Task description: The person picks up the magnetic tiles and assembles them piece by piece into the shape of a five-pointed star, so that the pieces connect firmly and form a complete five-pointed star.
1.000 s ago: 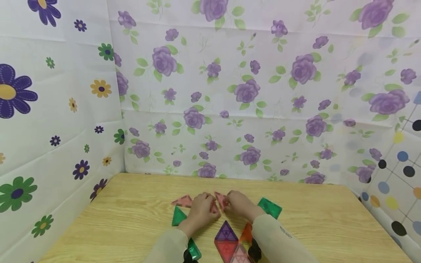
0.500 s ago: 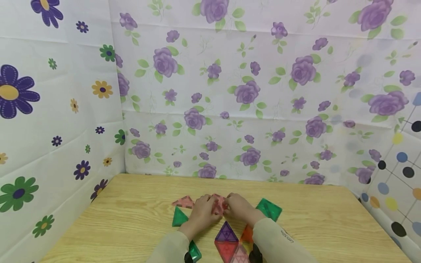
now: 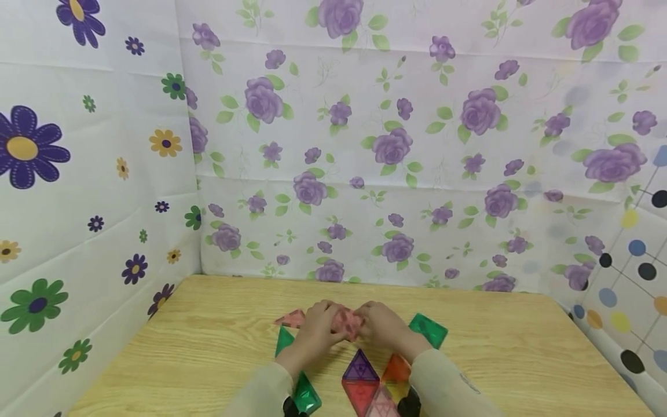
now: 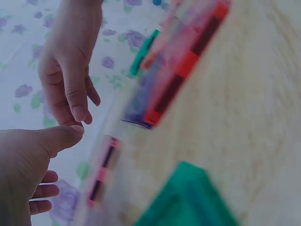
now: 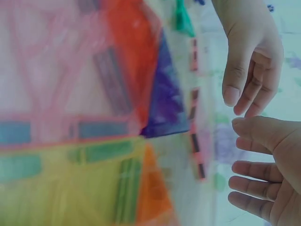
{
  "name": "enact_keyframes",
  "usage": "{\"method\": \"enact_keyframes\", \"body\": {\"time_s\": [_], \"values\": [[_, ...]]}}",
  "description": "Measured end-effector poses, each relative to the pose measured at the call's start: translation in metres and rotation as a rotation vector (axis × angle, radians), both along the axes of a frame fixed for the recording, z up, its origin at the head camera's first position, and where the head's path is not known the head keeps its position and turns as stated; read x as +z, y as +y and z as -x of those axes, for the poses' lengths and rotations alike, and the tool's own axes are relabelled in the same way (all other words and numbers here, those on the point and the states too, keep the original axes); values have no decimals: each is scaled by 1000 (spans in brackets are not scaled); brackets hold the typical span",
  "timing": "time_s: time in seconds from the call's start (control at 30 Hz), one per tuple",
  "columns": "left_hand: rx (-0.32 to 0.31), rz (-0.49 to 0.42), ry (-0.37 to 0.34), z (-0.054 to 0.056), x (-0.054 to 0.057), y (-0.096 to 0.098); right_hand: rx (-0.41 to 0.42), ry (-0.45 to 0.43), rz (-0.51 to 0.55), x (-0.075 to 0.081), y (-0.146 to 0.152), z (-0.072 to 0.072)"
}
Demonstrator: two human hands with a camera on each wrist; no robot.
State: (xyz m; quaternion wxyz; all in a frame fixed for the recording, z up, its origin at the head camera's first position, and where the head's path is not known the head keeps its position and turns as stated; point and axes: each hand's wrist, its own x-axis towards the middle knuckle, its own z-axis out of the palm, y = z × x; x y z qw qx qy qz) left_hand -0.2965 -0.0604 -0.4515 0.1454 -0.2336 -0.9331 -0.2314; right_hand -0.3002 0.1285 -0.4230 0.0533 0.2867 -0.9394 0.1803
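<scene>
Pink translucent magnetic tiles (image 3: 346, 322) lie edge to edge between the two hands in the head view. My left hand (image 3: 314, 330) stands at their left side, thumb near the front edge. My right hand (image 3: 383, 325) has its fingertips at their right side. In the wrist views, thumbs and fingers of the left hand (image 4: 21, 172) and right hand (image 5: 277, 165) are extended or loosely bent, with nothing visible gripped between them. The pink tile edge (image 5: 195, 134) shows below the hands. Another pink triangle (image 3: 292, 318) lies left, partly behind the left hand.
Nearer the front, purple (image 3: 361, 368), red (image 3: 361, 394), pink (image 3: 383, 405) and orange (image 3: 397, 368) tiles are grouped together. Green tiles lie by the left forearm (image 3: 306, 396) and beyond the right wrist (image 3: 428, 329). Floral cloth (image 3: 333, 174) hangs behind the wooden table (image 3: 495, 336).
The right hand has brought its pink triangle left against the pink tile at the left hand, closing the gap between them. The fingers of both hands have spread somewhat.
</scene>
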Motion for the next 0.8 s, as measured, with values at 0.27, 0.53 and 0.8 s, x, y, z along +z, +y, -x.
{"method": "enact_keyframes", "body": {"time_s": [0.27,0.53,0.8], "values": [[-4,11,55,-11,27,-5,-27,40,51,17,3,-19],[-38,-33,59,-31,47,-13,-33,108,111,22,5,-36],[-96,-77,117,-51,59,-26,-23,152,194,28,2,-58]]}}
